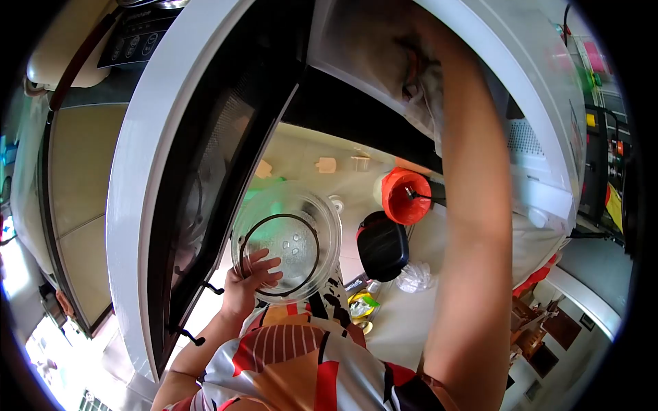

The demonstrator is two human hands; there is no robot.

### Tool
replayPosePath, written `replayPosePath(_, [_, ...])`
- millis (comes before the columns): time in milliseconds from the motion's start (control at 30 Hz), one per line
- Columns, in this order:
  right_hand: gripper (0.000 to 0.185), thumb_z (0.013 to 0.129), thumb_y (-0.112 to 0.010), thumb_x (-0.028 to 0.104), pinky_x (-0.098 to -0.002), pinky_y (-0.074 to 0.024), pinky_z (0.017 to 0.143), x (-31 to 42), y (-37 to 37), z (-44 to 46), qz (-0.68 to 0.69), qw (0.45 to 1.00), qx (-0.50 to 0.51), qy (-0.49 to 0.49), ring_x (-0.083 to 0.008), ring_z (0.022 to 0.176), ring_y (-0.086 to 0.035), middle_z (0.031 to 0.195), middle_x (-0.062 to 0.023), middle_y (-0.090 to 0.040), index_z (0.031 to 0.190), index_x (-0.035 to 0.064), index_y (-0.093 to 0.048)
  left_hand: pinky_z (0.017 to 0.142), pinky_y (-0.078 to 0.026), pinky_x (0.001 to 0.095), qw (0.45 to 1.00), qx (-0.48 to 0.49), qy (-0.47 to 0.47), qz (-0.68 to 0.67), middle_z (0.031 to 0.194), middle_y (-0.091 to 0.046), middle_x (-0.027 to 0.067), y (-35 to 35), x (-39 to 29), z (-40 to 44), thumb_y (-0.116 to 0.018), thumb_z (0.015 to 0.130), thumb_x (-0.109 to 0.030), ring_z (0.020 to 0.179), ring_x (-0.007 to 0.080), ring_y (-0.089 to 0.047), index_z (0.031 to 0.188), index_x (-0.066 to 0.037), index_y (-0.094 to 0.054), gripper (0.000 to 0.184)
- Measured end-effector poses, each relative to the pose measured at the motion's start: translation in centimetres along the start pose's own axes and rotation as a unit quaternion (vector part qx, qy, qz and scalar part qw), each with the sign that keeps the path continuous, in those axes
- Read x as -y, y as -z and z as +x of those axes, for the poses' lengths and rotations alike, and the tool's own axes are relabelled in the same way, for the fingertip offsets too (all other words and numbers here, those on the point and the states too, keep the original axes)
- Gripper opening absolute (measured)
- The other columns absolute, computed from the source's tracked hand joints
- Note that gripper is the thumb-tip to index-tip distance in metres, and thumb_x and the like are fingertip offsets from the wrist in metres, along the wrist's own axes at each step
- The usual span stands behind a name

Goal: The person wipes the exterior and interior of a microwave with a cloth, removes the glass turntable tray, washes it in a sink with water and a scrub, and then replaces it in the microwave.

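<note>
My left hand (pixel 255 277) grips the lower edge of a round clear glass microwave turntable plate (pixel 322 205), its fingers spread over the glass. A dark roller ring (pixel 317 236) lies against the plate, near those fingers. Clear drops or marks show on the glass. My right arm reaches up into the open microwave (pixel 541 195), where my right hand (pixel 426 42) is dim and blurred. It appears closed on a crumpled whitish cloth (pixel 430 92) against the inside wall; its fingers are mostly hidden. The microwave door (pixel 205 157) stands wide open on the left.
Below are a red-lined bin (pixel 406 198), a black container (pixel 382 246), a crumpled clear plastic bag (pixel 415 277) and a yellow-green packet (pixel 362 305). Two dark hooks (pixel 214 288) stick out from the door's lower edge. A black control panel (pixel 137 46) is at upper left.
</note>
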State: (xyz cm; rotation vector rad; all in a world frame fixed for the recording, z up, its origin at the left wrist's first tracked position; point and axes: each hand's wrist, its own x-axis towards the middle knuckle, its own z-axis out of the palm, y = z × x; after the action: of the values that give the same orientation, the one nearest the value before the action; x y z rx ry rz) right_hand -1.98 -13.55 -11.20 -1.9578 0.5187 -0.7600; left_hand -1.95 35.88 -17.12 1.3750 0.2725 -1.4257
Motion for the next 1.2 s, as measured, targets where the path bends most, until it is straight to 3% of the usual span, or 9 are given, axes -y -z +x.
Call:
replayPosePath(33, [0.039,0.088,-0.048,0.020,-0.0336,-0.0420,0.090,-1.0,0.1,0.1,0.136,0.991,-0.018,0.006,-0.0260,0.105,-0.054,0.120,-0.0139,-0.054,0.125,0.0078,-0.048,0.071,-0.051,0.0313,1.000,0.000,-0.003,0.006,0.105,-0.063,0.0187,0.1,0.0,-0.3,-0.053,0.082,0.001,0.084,0.0258,-0.066,0.122,0.005,-0.047,0.041])
replayPosePath(67, [0.040,0.088,-0.049,0.022,-0.0340,-0.0429,0.090,-2.0,-1.2,0.2,-0.093,0.995,-0.026,0.019,-0.0270,0.105,-0.054,0.120,-0.0143,-0.054,0.125,0.0078,-0.048,0.071,-0.051,0.0313,1.000,-0.001,-0.001,0.014,0.105,-0.063,0.0187,0.3,0.0,-0.4,-0.054,0.082,0.001,0.084,0.0258,-0.066,0.122,0.005,-0.047,0.041])
replayPosePath(133, [0.042,0.087,-0.050,0.025,-0.0349,-0.0445,0.089,-3.4,-4.1,0.6,-0.526,0.849,-0.037,0.038,-0.0288,0.105,-0.054,0.121,-0.0150,-0.053,0.126,0.0080,-0.047,0.071,-0.051,0.0314,1.000,0.001,-0.002,0.028,0.105,-0.062,0.0188,0.4,0.3,-0.2,-0.055,0.082,0.000,0.084,0.0258,-0.065,0.122,0.005,-0.047,0.042])
replayPosePath(433, [0.029,0.073,-0.061,0.021,-0.0406,-0.0508,0.071,4.4,-2.2,-10.0,-0.585,0.779,0.199,0.100,-0.0247,0.085,-0.063,0.103,-0.0043,-0.061,0.102,0.0199,-0.063,0.069,-0.051,0.0288,0.992,0.027,-0.040,0.116,0.106,-0.061,0.0205,1.7,-0.4,1.2,-0.062,0.079,-0.012,0.081,0.0242,-0.065,0.123,0.007,-0.044,0.051])
replayPosePath(767, [0.030,0.077,-0.057,0.026,-0.0425,-0.0493,0.079,-3.2,6.1,-4.6,-0.671,0.731,-0.045,-0.117,-0.0279,0.096,-0.059,0.114,-0.0039,-0.057,0.107,0.0257,-0.060,0.066,-0.052,0.0297,0.993,0.026,-0.028,0.112,0.102,-0.062,0.0204,1.6,-0.7,1.0,-0.058,0.077,-0.005,0.080,0.0248,-0.066,0.122,0.006,-0.045,0.048])
replayPosePath(900, [0.030,0.079,-0.056,0.028,-0.0430,-0.0488,0.080,-4.5,6.8,-7.2,-0.748,0.653,-0.115,0.003,-0.0281,0.098,-0.059,0.114,-0.0041,-0.057,0.108,0.0247,-0.060,0.068,-0.051,0.0292,0.990,0.035,-0.047,0.127,0.105,-0.061,0.0210,2.3,-0.7,1.3,-0.060,0.077,-0.008,0.081,0.0236,-0.065,0.123,0.007,-0.044,0.051])
replayPosePath(1033, [0.030,0.080,-0.055,0.035,-0.0434,-0.0469,0.084,-0.7,4.2,-13.4,-0.699,0.690,-0.100,-0.160,-0.0276,0.102,-0.057,0.110,-0.0064,-0.060,0.104,0.0183,-0.064,0.069,-0.050,0.0284,0.987,0.040,-0.040,0.148,0.106,-0.061,0.0207,1.5,-1.4,0.7,-0.060,0.079,-0.010,0.082,0.0224,-0.064,0.124,0.007,-0.043,0.051])
replayPosePath(1167, [0.032,0.072,-0.062,0.040,-0.0406,-0.0492,0.077,4.1,-1.8,-16.0,-0.511,0.854,-0.062,-0.069,-0.0311,0.090,-0.061,0.103,-0.0093,-0.063,0.088,0.0125,-0.069,0.069,-0.050,0.0283,0.983,0.074,-0.014,0.168,0.106,-0.060,0.0204,2.0,-1.5,1.3,-0.058,0.080,-0.008,0.082,0.0220,-0.064,0.124,0.007,-0.044,0.049])
replayPosePath(1200, [0.031,0.069,-0.065,0.035,-0.0406,-0.0496,0.072,6.0,-3.6,-15.2,-0.435,0.886,-0.016,-0.161,-0.0326,0.080,-0.062,0.096,-0.0094,-0.064,0.088,0.0117,-0.068,0.069,-0.050,0.0284,0.980,0.083,-0.010,0.182,0.107,-0.060,0.0204,2.1,-1.6,1.2,-0.058,0.080,-0.008,0.082,0.0219,-0.064,0.124,0.006,-0.044,0.048])
